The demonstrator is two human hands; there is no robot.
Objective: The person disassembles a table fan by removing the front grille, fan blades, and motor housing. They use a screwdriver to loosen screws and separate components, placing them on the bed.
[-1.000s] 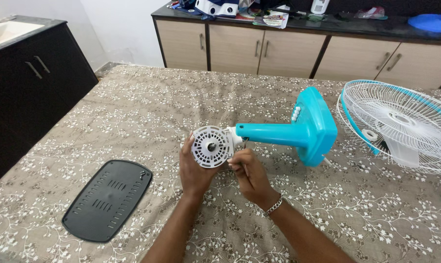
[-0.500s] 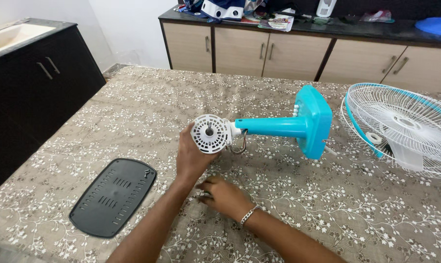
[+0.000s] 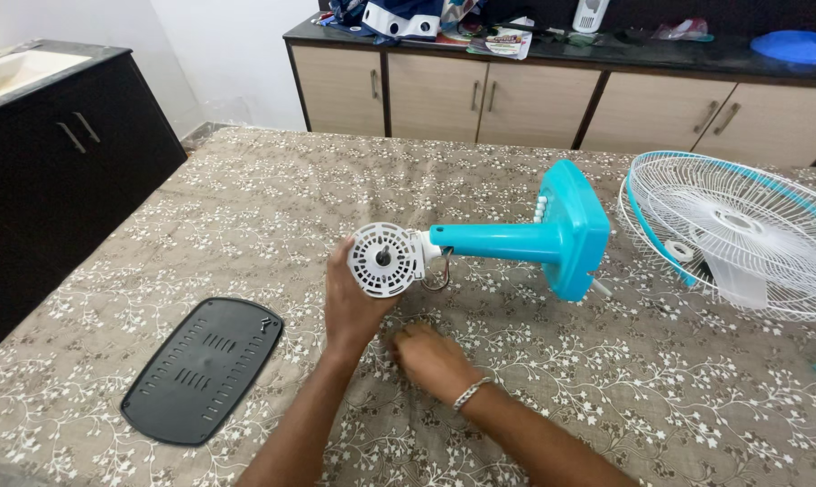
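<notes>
Kitchen-like room: beige cabinets along the far wall under a dark cluttered counter, a black cabinet with a sink at the left. In front, a surface [image 3: 245, 207] covered in a brown floral cloth.

Near the middle of the surface lies a turquoise fan stand [image 3: 516, 242] on its side, square base [image 3: 577, 230] toward the right edge, white vented motor housing [image 3: 385, 260] at the near-left end with loose wires [image 3: 439, 275] showing at the neck. Left hand [image 3: 352, 307] wraps the housing from behind and below, fingers closed around it, propping it off the cloth. Right hand [image 3: 430, 359] rests palm down on the cloth just below the housing, fingers curled low; whether it pinches anything small cannot be told.

Risks, as judged: the stand is carried by one hand and its base edge, so a slack grip could let the housing roll or drop and tug the exposed wires. Any small part on the patterned cloth would be easy to lose.

Around: a black slotted cover plate [image 3: 202, 370] toward the near-left corner, well apart. A white wire fan guard [image 3: 742, 230] with turquoise rim at the right edge, near the base but not touching. Nothing lies between the hands and the housing.
</notes>
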